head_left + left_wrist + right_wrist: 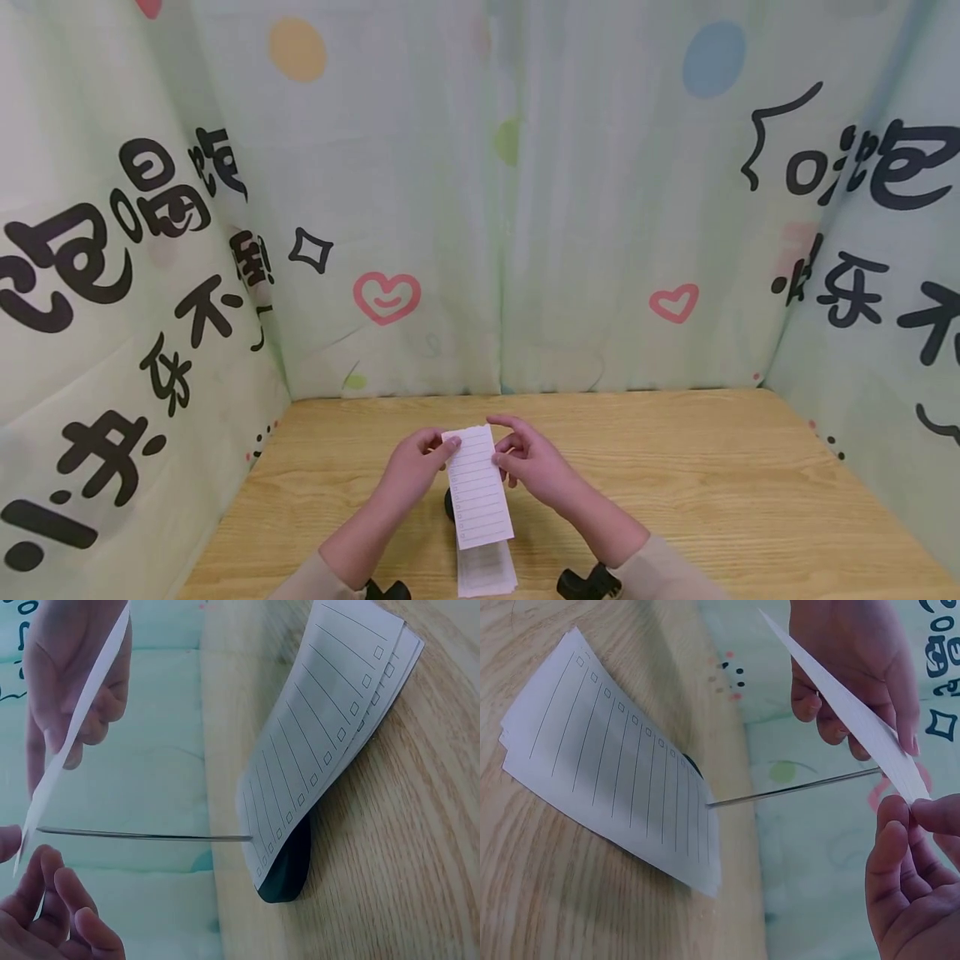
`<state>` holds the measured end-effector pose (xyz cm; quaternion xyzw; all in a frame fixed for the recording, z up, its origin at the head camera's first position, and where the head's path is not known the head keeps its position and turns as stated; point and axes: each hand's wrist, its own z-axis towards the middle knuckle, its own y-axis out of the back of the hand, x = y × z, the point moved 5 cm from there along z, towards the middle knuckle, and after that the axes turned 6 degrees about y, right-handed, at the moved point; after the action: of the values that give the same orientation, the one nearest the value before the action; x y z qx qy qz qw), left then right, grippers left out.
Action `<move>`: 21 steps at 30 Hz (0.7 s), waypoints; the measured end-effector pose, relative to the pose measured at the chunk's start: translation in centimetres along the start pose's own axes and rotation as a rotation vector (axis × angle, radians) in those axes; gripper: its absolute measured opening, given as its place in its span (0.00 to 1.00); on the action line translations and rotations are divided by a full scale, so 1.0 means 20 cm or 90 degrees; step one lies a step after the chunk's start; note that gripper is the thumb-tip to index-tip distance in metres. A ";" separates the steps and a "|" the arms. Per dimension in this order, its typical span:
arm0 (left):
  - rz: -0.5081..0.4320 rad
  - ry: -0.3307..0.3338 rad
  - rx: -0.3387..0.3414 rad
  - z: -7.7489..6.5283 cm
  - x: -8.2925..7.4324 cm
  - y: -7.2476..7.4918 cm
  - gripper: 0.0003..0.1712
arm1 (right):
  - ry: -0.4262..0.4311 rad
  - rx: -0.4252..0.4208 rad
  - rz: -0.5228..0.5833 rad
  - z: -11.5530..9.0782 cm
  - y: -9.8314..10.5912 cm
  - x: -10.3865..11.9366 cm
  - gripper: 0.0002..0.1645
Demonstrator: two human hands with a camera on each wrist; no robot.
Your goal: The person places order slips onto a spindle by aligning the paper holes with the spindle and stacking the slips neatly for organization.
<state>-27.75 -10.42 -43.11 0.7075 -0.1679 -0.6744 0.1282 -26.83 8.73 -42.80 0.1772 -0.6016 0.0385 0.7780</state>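
Observation:
A white paper slip [478, 492] with ruled lines and small checkboxes is held up near its top end. My left hand [415, 465] pinches its left edge, thumb on the printed face. On the opposite edge, my right hand [536, 467] grips the slip between thumb and fingers, index finger raised. Below stands a bill spike with a thin metal rod [142, 835] and a black base [289, 870]. Several similar slips [630, 757] are threaded low on the rod, drooping to the table. The rod's upper end reaches the held slip's underside in both wrist views; its tip is hidden.
The wooden table [712, 475] extends to both sides and behind the hands. Pale printed curtains [600, 233] enclose its back and sides. Black wrist-worn devices [588, 582] show near the sleeves at the bottom of the head view.

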 end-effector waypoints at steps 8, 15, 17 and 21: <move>0.011 0.000 0.013 0.01 -0.01 -0.01 0.14 | -0.003 0.005 -0.004 0.00 -0.02 -0.01 0.31; 0.012 -0.005 0.031 0.01 -0.02 -0.03 0.16 | 0.005 -0.014 0.005 -0.01 0.00 0.01 0.31; 0.015 -0.008 0.031 0.01 -0.02 -0.03 0.15 | 0.003 -0.014 0.008 -0.01 0.00 0.00 0.31; 0.018 -0.009 0.030 0.01 -0.02 -0.03 0.15 | -0.002 -0.010 0.004 -0.01 0.00 -0.01 0.30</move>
<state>-27.90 -9.60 -42.95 0.7032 -0.1946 -0.6732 0.1201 -26.60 8.74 -43.00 0.1691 -0.6039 0.0355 0.7781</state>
